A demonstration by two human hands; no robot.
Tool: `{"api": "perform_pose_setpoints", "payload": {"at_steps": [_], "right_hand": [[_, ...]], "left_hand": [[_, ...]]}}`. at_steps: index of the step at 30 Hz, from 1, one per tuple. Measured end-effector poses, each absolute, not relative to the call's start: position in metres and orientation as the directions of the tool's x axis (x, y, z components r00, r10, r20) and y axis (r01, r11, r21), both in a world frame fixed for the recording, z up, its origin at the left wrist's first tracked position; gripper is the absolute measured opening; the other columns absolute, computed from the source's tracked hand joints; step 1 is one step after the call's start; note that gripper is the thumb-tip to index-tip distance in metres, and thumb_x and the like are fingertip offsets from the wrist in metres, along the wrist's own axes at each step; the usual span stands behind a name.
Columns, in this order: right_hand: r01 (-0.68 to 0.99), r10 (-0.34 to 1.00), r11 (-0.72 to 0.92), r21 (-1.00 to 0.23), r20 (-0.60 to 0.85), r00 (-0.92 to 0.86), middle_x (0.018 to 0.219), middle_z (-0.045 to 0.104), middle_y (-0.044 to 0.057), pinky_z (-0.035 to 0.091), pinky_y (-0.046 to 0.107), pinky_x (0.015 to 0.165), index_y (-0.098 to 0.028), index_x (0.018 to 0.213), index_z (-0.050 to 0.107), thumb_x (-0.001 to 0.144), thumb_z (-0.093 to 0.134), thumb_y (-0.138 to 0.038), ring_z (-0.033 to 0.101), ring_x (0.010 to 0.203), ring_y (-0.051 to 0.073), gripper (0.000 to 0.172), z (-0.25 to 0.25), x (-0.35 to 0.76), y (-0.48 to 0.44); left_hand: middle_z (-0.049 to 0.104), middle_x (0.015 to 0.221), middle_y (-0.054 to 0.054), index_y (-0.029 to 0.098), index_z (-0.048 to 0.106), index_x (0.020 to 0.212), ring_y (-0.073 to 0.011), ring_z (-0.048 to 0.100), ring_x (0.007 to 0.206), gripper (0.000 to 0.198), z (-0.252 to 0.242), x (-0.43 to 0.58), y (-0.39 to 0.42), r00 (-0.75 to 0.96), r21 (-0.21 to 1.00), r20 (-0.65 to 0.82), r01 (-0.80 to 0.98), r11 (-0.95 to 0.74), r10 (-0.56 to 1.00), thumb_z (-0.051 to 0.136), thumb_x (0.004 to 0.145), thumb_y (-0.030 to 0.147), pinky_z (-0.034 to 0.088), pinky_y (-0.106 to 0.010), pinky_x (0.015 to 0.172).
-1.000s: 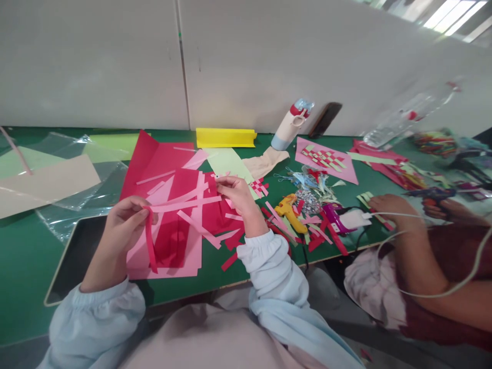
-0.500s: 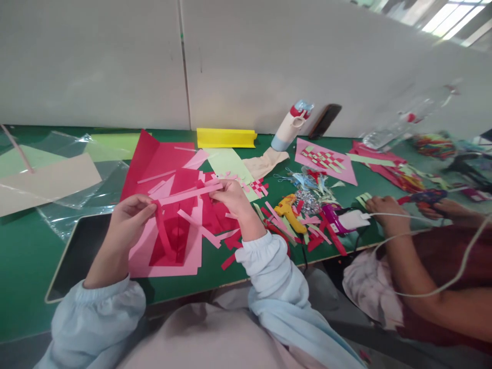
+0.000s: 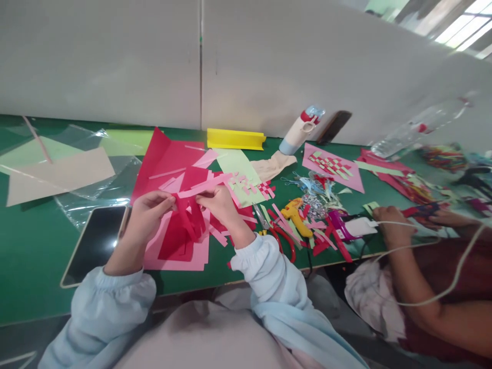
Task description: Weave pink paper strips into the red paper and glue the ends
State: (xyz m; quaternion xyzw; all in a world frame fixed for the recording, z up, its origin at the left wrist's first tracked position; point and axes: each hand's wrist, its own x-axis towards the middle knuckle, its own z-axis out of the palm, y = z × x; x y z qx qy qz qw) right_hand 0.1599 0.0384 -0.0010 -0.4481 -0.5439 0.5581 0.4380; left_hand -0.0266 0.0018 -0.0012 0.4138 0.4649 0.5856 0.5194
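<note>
My left hand (image 3: 148, 212) and my right hand (image 3: 219, 202) are pinched close together over a pile of red and pink paper sheets (image 3: 180, 241) on the green table (image 3: 34, 256). Between them they hold paper strips: a long pink strip (image 3: 203, 185) runs up to the right from my fingers, and dark red strips (image 3: 190, 218) hang down between the hands. Both hands are closed on these strips.
A dark tablet (image 3: 96, 243) lies left of the pile. Clear plastic and pale sheets (image 3: 57, 171) lie at far left. Red-handled scissors (image 3: 274, 233), a yellow glue gun (image 3: 295, 215) and scraps lie to the right. Another person's hands (image 3: 390, 223) work at the right edge with a corded tool.
My hands have come closer together, bunching the red strips between them. The pink strip now slants up right. The view has shifted, uncovering more of the tablet and the scissors.
</note>
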Motion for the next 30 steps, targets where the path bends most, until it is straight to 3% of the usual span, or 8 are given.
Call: {"api": "perform_pose_setpoints", "payload": {"at_steps": [5, 13, 25, 30], "right_hand": [[0.048, 0.989, -0.025, -0.999, -0.032, -0.147, 0.071, 0.074, 0.005, 0.054, 0.03, 0.061, -0.016, 0.072, 0.076, 0.069, 0.075, -0.031, 0.069, 0.068, 0.019, 0.015, -0.0011, 0.1567, 0.0344], [0.218, 0.975, 0.179, -0.96, 0.143, -0.169, 0.088, 0.079, 0.008, 0.057, 0.036, 0.08, -0.019, 0.084, 0.078, 0.076, 0.072, -0.029, 0.074, 0.085, 0.023, 0.015, 0.0018, 0.1545, 0.0324], [0.11, 0.965, 0.146, -0.983, 0.117, -0.237, 0.09, 0.078, 0.007, 0.056, 0.035, 0.083, -0.019, 0.085, 0.077, 0.075, 0.072, -0.027, 0.072, 0.088, 0.021, 0.013, -0.0063, 0.1529, 0.0361], [-0.007, 0.96, 0.031, -0.999, 0.032, -0.278, 0.082, 0.074, 0.003, 0.054, 0.028, 0.073, -0.018, 0.082, 0.074, 0.081, 0.066, -0.032, 0.069, 0.079, 0.016, 0.016, -0.0053, 0.1516, 0.0344]], "left_hand": [[0.067, 0.066, -0.001, 0.018, 0.072, 0.071, -0.0116, 0.062, 0.062, 0.019, 0.0003, -0.0245, 0.0006, -0.148, 0.979, -0.014, -0.202, -0.017, 0.989, 0.086, 0.063, 0.029, 0.052, -0.021, 0.062], [0.066, 0.068, -0.001, 0.018, 0.071, 0.072, -0.013, 0.061, 0.064, 0.014, -0.0015, -0.0231, -0.0011, -0.171, 0.996, 0.036, -0.077, -0.05, 0.985, 0.08, 0.068, 0.028, 0.051, -0.023, 0.064], [0.067, 0.068, -0.002, 0.019, 0.072, 0.071, -0.0133, 0.061, 0.064, 0.012, -0.0032, -0.0225, -0.0016, -0.223, 0.998, 0.041, -0.045, -0.053, 0.974, 0.079, 0.069, 0.029, 0.052, -0.023, 0.064], [0.068, 0.072, -0.001, 0.02, 0.073, 0.075, -0.0144, 0.063, 0.068, 0.012, -0.0074, -0.0235, -0.0026, -0.252, 0.993, 0.115, 0.0, -0.119, 0.961, 0.079, 0.07, 0.028, 0.052, -0.024, 0.065]]}}
